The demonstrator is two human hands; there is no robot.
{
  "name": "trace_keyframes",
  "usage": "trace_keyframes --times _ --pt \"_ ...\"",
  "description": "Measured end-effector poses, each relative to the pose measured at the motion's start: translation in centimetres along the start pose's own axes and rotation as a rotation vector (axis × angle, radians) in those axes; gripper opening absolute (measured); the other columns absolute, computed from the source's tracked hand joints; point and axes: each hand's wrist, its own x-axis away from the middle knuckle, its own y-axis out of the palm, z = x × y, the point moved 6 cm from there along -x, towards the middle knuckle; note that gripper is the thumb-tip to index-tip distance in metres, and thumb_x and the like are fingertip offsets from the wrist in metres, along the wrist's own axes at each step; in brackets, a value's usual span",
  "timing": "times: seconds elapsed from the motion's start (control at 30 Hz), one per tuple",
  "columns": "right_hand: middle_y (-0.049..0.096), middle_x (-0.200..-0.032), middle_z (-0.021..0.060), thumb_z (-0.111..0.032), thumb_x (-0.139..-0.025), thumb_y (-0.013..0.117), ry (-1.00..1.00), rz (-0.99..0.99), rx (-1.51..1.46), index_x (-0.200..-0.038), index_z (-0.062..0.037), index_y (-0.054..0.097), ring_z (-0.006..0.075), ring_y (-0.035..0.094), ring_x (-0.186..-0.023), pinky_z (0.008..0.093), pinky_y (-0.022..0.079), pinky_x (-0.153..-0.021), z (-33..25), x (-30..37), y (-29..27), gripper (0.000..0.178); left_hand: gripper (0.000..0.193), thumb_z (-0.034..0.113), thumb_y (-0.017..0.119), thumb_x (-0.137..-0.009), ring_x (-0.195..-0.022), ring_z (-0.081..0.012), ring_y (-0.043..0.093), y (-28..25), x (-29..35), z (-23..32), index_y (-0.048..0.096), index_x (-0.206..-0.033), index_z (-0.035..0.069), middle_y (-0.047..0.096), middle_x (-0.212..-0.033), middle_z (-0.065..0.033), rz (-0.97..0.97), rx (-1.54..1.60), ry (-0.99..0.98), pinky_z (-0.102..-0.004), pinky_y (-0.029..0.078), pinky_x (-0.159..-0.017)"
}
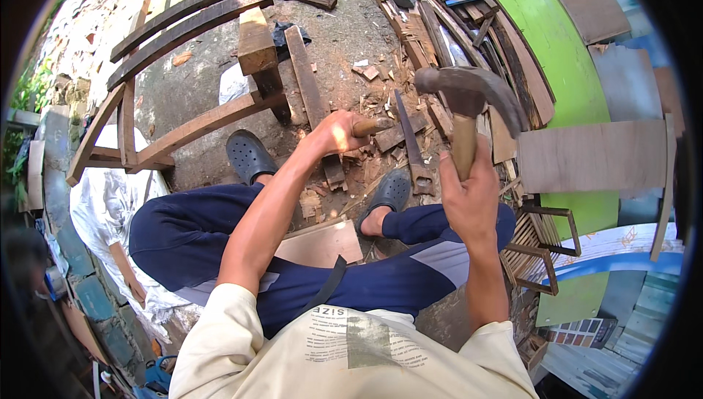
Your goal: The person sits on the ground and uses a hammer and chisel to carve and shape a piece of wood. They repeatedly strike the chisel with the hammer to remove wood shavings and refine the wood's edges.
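My right hand (pixel 469 197) is wrapped round the wooden handle of a claw hammer (pixel 463 142), raised before my right knee with its dark metal head up. My left hand (pixel 335 135) is closed round a wooden handle (pixel 372 127), whose rounded end sticks out to the right of the fist; the rest of that tool is hidden. Under the left fist runs a narrow wooden board (pixel 302 69), lying lengthwise between my feet. A handsaw (pixel 411 139) with a dark tapering blade lies on the ground between the two hands.
A wooden frame (pixel 205 129) with two dark curved slats stands at the left. Wood chips and offcuts (pixel 370 72) litter the ground ahead. Long planks (pixel 432 29) are piled toward the right, beside a green panel (pixel 545 40). A slatted wooden piece (pixel 531 249) lies near my right knee.
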Motion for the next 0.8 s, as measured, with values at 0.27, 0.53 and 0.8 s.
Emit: trace_keyframes --times 0.27,0.53,0.8 --pt "0.065 -0.079 0.0322 -0.008 -0.089 0.064 -0.07 -0.208 0.185 -0.121 0.0023 0.051 0.0532 0.066 -0.076 0.0571 0.051 -0.066 -1.9 0.3 3.6 0.036 0.014 0.013 0.072 -0.077 -0.058 -0.0175 0.05 -0.3 0.4 0.3 0.063 -0.084 0.005 0.058 -0.066 -0.0123 0.01 0.045 -0.041 -0.0383 0.046 -0.059" --pt "0.071 -0.08 0.0205 -0.009 -0.095 0.064 -0.166 0.227 -0.119 -0.115 0.0025 0.056 0.0358 0.072 -0.067 0.0461 0.054 -0.065 -3.1 0.6 -0.3 0.025 0.019 0.015 0.074 -0.075 -0.062 -0.028 0.057 -0.3 0.1 0.3 0.067 -0.091 0.006 0.061 -0.071 -0.0152 0.045 -0.003 0.03 -0.0414 0.049 -0.062" --pt "0.063 -0.077 0.0292 -0.01 -0.093 0.064 -0.01 -0.093 0.087 -0.115 0.0035 0.05 0.0406 0.067 -0.068 0.0492 0.051 -0.061 -1.3 0.5 0.4 0.029 0.022 0.016 0.075 -0.075 -0.058 -0.0286 0.05 -0.6 0.4 0.3 0.062 -0.088 0.005 0.059 -0.069 -0.0164 0.052 -0.005 0.024 -0.0412 0.047 -0.059"
